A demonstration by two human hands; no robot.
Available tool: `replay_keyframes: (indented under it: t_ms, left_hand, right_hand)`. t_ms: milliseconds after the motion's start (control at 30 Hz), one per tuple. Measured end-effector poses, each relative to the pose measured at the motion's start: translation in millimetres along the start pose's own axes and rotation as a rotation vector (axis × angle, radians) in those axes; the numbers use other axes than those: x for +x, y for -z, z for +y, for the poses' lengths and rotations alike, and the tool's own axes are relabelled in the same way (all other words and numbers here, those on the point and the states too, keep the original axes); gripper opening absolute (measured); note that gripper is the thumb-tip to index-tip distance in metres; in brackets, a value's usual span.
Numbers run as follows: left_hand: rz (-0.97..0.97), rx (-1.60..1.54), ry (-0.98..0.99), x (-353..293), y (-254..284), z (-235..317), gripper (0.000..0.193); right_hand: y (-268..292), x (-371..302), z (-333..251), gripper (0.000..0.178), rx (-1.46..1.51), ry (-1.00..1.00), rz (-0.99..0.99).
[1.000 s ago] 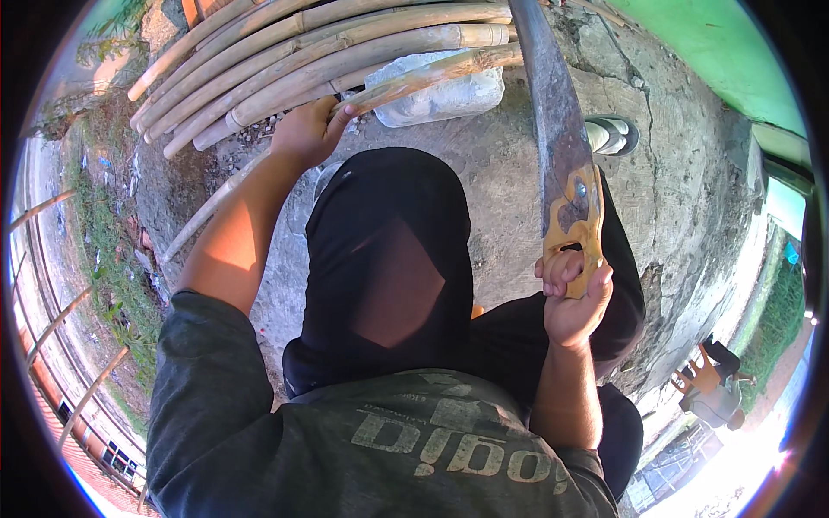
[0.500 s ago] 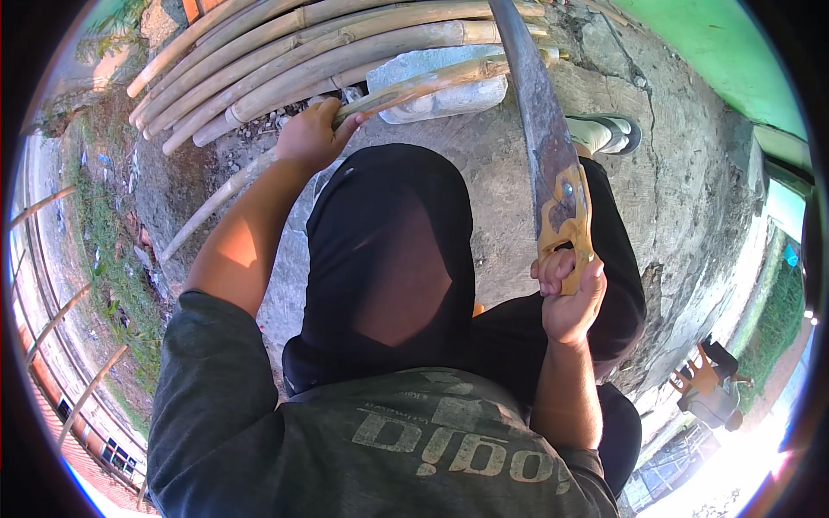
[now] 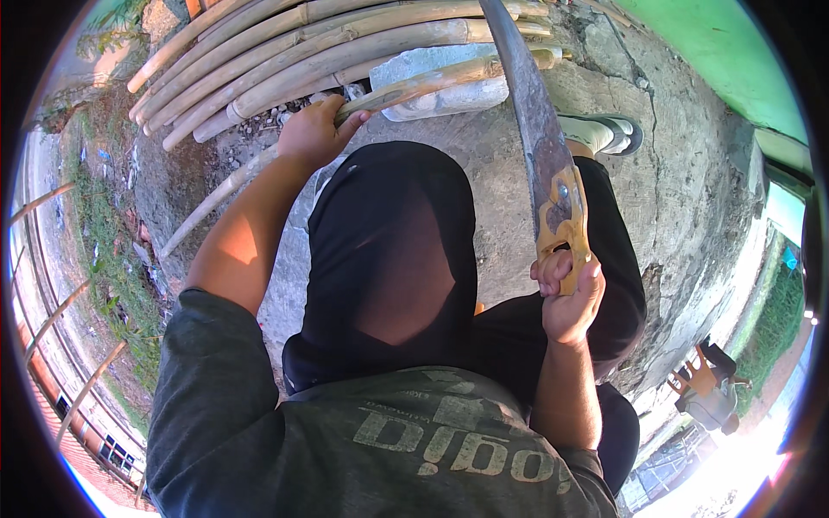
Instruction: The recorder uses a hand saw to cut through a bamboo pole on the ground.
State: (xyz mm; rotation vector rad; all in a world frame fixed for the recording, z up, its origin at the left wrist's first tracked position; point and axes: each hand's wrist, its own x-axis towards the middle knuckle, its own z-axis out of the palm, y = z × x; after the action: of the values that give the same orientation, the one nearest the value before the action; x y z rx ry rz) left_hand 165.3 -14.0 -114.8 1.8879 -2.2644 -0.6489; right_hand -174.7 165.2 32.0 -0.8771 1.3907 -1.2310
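While left fingers (image 3: 325, 110) clasp a slender tan pole (image 3: 440, 79), right fingers (image 3: 550, 273) grip a yellow-handled, brown-stained saw (image 3: 540, 129)

Head view: head-worn left fisheye, facing down (edges bend)
Shirt (image 3: 371, 449): nearest, lower edge
Ground (image 3: 691, 164): farther, beyond knee (image 3: 389, 198)

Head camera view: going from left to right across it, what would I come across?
Green grassy strip, bare left hand, rough white block, bare right hand gripping a yellow wooden saw handle, grey-and-white sandal, distant person in a pale grey top.
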Motion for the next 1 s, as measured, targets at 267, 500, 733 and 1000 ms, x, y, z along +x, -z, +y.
replay_keyframes:
  t_ms: [267,500,733,1000]
  left_hand:
    - [0.121,-0.003,-0.021,-10.5,-5.4,6.9,0.063]
    - [0.13,0.007,0.057,-14.5,-11.2,9.0,0.069]
    - [0.084,0.014,0.077,-15.0,-6.8,10.4,0.071]
    - [0.074,-0.018,0.068,-14.9,-8.0,8.9,0.07]
  right_hand:
    - [4.8,1.0,7.2,0.053,0.027,0.027,0.025]
    - [4.7,1.4,6.8,0.052,0.025,0.028,0.031]
    - [3.7,1.2,7.5,0.052,0.021,0.04,0.02]
    - [3.6,1.4,6.9,0.053,0.023,0.028,0.036]
